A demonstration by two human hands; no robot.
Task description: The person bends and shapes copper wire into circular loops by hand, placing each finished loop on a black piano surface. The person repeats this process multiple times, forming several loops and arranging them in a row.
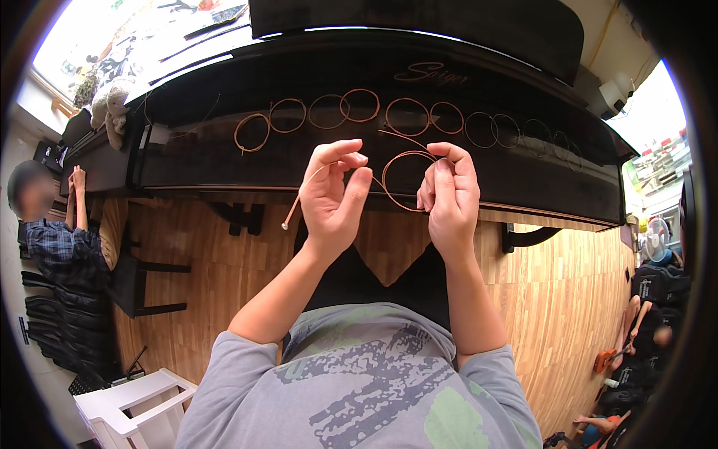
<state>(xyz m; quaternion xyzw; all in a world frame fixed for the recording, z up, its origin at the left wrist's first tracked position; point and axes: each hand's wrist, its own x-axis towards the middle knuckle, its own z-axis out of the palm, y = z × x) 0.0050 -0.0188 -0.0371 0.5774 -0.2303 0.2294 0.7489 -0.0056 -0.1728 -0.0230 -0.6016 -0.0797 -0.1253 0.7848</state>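
Note:
A copper-coloured guitar string [384,182], partly coiled, stretches between my two hands in front of a black piano. My right hand [451,191] pinches the coil's right side between thumb and curled fingers. Curved fingers of my left hand [334,191] hold the string's other stretch, which ends in a small metal ball end [285,226] hanging at the hand's left. A loose tip of string points up left above the coil. Behind the hands, several coiled strings lie in a row on the piano, from a copper coil [252,133] to thin silvery coils [481,130].
The black piano [194,161] spans the view in front of me. At the far left a person [67,239] sits at another keyboard beside a black bench [149,288]. A white stool [138,408] stands lower left. People, one with a small orange guitar [604,361], are along the right.

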